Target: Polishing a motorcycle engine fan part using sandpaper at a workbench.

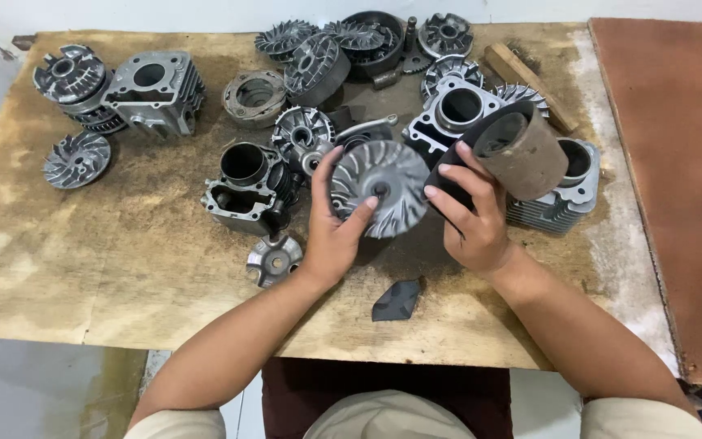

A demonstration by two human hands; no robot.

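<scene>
My left hand (pixel 333 229) grips a round grey metal pulley disc with curved fan fins (pixel 382 189), held upright over the board, thumb on its hub. My right hand (pixel 469 213) holds a dark strip coming off a roll of sandpaper (pixel 520 149) and presses it against the disc's right edge. The roll sticks out up and to the right of my fingers. A small torn dark piece of sandpaper (pixel 398 299) lies on the board below my hands.
A worn wooden board (pixel 107 260) carries several engine cylinders (pixel 249 185), finned pulley discs (pixel 76 159), a clutch housing (pixel 253 97) and a small ramp plate (pixel 274 258). A wooden-handled brush (pixel 530 75) lies at the back right. A brown mat (pixel 676 179) lies to the right.
</scene>
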